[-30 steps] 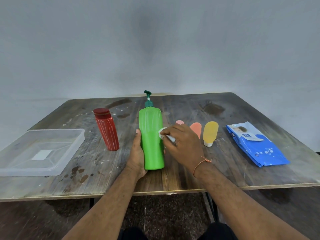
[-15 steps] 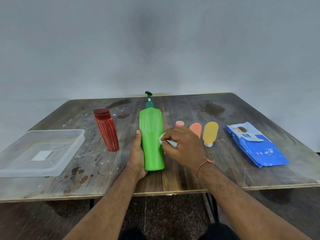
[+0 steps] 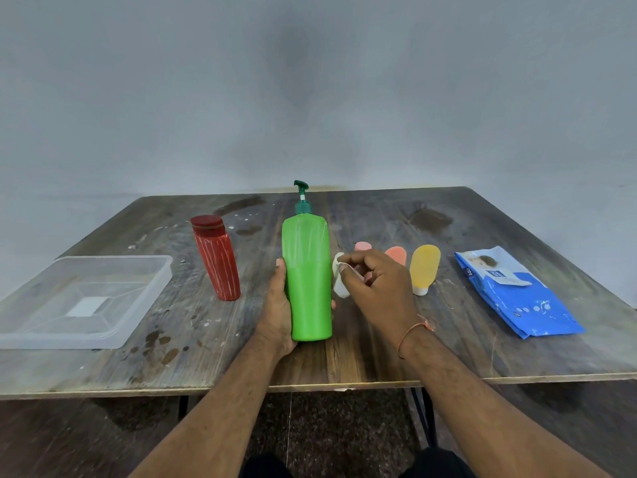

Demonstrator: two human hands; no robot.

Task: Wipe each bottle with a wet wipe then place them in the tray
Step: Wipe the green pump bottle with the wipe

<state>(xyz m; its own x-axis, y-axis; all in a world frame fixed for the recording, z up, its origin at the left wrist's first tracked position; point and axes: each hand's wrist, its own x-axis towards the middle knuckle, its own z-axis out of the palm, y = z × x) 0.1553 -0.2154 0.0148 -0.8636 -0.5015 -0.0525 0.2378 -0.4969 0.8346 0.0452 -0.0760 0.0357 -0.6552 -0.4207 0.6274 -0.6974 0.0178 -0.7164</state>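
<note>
My left hand point(image 3: 277, 305) wraps around the green bottle point(image 3: 307, 277). My right hand point(image 3: 374, 282) pinches the soft wet wipe point(image 3: 339, 281) just beside it. The bottle looks big and slippery, so I hold its middle.

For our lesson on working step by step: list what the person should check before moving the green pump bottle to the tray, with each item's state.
1. Left hand grips green pump bottle: ok.
2. Right hand pinches wet wipe: ok.
3. Bottle fully wiped: cannot tell.
4. Tray has room: ok.
5. Path past red bottle, which stands between: not ok.
</note>
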